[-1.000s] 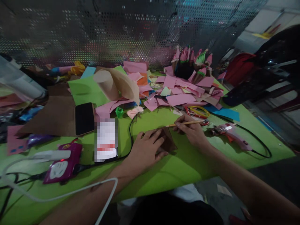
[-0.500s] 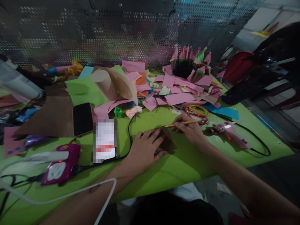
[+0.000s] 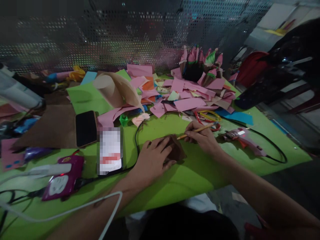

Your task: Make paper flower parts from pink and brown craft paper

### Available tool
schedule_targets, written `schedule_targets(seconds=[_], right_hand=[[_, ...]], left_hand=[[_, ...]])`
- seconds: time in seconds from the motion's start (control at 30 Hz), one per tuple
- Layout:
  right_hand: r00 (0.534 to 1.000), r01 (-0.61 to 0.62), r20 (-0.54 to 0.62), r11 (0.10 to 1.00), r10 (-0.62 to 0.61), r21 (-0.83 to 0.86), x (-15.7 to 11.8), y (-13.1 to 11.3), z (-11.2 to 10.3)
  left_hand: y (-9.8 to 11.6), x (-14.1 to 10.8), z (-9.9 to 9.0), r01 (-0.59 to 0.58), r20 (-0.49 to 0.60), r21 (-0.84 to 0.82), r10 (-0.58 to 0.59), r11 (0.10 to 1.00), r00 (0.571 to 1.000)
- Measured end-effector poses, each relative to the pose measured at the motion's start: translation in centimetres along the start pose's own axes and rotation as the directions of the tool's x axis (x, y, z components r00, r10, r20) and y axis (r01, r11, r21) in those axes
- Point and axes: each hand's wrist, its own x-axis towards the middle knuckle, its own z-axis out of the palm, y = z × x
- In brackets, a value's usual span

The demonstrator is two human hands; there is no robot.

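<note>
My left hand [image 3: 156, 155] rests over a small piece of brown paper [image 3: 178, 150] on the green tabletop, fingers bent and thumb tucked at its near edge, holding it down. Part of the paper is hidden under the fingers. Between the fingertips of my right hand [image 3: 203, 136] is a pencil [image 3: 197, 130], its point aimed left at the paper's upper right edge. Whether the point touches the paper I cannot tell. Scissors with red handles [image 3: 198, 117] lie just beyond my right hand, and a pink glue gun [image 3: 246, 141] lies to its right.
Pink paper scraps [image 3: 192, 104] cover the back of the table. A phone with a lit screen [image 3: 110, 150], a dark phone [image 3: 86, 128] and a purple power strip [image 3: 65, 176] lie on the left. A white cable [image 3: 75, 210] crosses above my left forearm.
The pencil point has shifted slightly down along the paper's right side. My left hand stays on the paper. The whole view has moved a little.
</note>
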Motion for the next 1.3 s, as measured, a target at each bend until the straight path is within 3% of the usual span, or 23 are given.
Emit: schedule_targets(seconds=[0.7, 1.3], right_hand=[[0.99, -0.064, 0.124, 0.998, 0.063, 0.0, -0.7, -1.4, -0.4], [0.94, -0.123, 0.321, 0.992, 0.115, 0.006, -1.0, -1.4, -1.1]], left_hand=[[0.1, 0.0, -0.5, 0.004, 0.039, 0.013, -0.004, 1.0, 0.999], [0.0, -0.1, -0.3, 0.013, 0.026, 0.026, -0.014, 1.0, 1.0]])
